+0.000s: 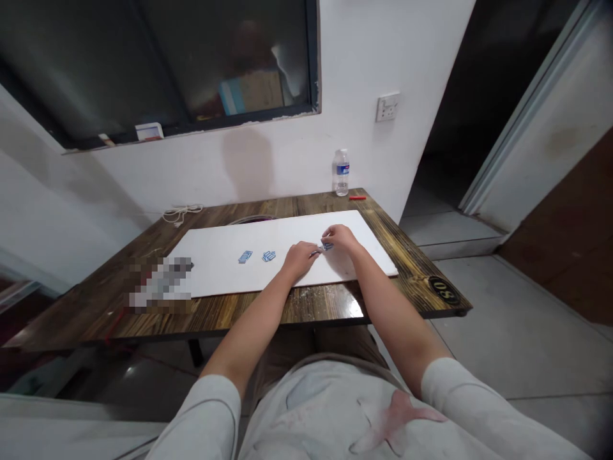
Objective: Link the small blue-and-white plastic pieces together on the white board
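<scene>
On a white board lie small flat blue-and-white pieces, too small to make out closely. One group is lined up in an overlapping row, and a looser pile sits to its right. My left hand is closed near the board's right half, thumb and fingers pinched together; what they hold is too small to name. Just right of it, my right hand curls its fingers over a third group of blue-and-white pieces, touching them. The fingertips of both hands nearly meet, partly hiding this group.
The board rests on a dark wooden table. Toward its back right stand a plastic bottle and a red pen-like object. A white cable lies at the back left. A blurred-out item covers the board's left edge.
</scene>
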The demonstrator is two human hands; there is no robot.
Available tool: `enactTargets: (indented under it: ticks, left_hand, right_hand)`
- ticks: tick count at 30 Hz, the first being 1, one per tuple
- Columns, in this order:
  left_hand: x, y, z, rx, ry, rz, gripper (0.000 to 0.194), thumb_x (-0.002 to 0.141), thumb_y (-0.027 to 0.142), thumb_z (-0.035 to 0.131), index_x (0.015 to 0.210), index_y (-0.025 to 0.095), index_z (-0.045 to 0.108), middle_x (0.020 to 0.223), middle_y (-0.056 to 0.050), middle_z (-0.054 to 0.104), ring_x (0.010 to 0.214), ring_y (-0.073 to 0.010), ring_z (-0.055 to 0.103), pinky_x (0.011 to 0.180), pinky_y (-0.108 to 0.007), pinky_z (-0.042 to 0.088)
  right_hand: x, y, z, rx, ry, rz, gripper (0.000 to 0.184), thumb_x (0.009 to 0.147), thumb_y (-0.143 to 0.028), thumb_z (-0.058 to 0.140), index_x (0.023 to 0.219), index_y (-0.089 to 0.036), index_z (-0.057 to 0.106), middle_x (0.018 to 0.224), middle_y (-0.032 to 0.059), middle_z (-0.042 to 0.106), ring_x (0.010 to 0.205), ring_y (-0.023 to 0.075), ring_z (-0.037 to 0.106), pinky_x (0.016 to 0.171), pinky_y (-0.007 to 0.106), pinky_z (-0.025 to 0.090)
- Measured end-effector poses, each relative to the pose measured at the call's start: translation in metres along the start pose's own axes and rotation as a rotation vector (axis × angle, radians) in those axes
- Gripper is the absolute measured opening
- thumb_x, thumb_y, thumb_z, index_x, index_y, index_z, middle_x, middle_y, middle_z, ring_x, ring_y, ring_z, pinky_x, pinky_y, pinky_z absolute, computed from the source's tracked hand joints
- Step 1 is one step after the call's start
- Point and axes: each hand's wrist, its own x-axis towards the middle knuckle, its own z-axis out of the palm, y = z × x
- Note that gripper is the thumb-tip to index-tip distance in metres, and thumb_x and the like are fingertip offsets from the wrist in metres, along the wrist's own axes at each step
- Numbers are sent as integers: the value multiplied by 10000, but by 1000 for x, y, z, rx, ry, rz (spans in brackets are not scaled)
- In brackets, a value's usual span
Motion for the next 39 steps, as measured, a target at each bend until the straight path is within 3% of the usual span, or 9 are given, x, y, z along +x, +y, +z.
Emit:
enactTargets:
  ticks: [9, 17, 23, 27, 31, 36, 39]
  left_hand:
    - [1, 2, -1, -54, 18, -27, 276, 899, 268, 576, 1137, 248, 715, 1229, -52, 695, 1173, -237, 592, 1036, -385, 442]
    - [-3, -13, -21, -116, 372, -314, 304, 889, 142, 476, 1030, 222, 733, 1118, -56, 728, 1111, -254, 600, 1007, -408, 434]
    - [-4, -31, -25, -180, 534, -503, 303, 847, 132, 496, 967, 256, 746, 1053, -38, 740, 1080, -257, 612, 970, -393, 451]
    - [-3, -39, -22, -287, 552, -560, 316, 821, 136, 505, 987, 258, 745, 1058, -31, 742, 1062, -231, 631, 963, -366, 462]
    - [-3, -41, -19, -335, 533, -573, 320, 804, 151, 515, 1005, 250, 744, 1068, -36, 741, 1035, -220, 644, 951, -358, 473]
    - [-2, -40, -16, -338, 522, -566, 290, 812, 160, 519, 971, 242, 747, 1045, -45, 743, 1004, -225, 650, 947, -378, 479]
    - [-2, -39, -15, -331, 530, -537, 298, 815, 144, 499, 945, 241, 750, 1034, -38, 747, 1019, -223, 652, 951, -374, 483]
  right_hand:
    - [-4, 3, -1, -179, -26, 49, 101, 727, -225, 759, 815, -178, 777, 823, 51, 761, 747, 155, 671, 650, 217, 445]
    - [-6, 2, 1, -205, 8, 54, 79, 675, -232, 817, 729, -215, 761, 799, 55, 741, 746, 191, 653, 681, 273, 445]
    - [-8, -2, -1, -266, 21, 55, 93, 718, -270, 809, 798, -236, 777, 932, 81, 735, 932, 257, 624, 805, 344, 430]
    - [-14, -12, 1, -294, 4, -48, 197, 801, -377, 752, 945, -247, 786, 1120, 119, 674, 1115, 326, 522, 893, 411, 397]
    - [-19, -20, 9, -363, -93, -148, 295, 766, -445, 785, 1007, -276, 779, 1181, 127, 614, 1174, 355, 441, 937, 445, 367]
    - [-17, -22, 18, -401, -137, -140, 302, 740, -417, 813, 1000, -269, 766, 1194, 120, 603, 1173, 344, 441, 928, 433, 370]
    - [-14, -21, 19, -342, -121, -130, 281, 694, -341, 843, 941, -246, 748, 1104, 85, 668, 1092, 299, 519, 900, 405, 388]
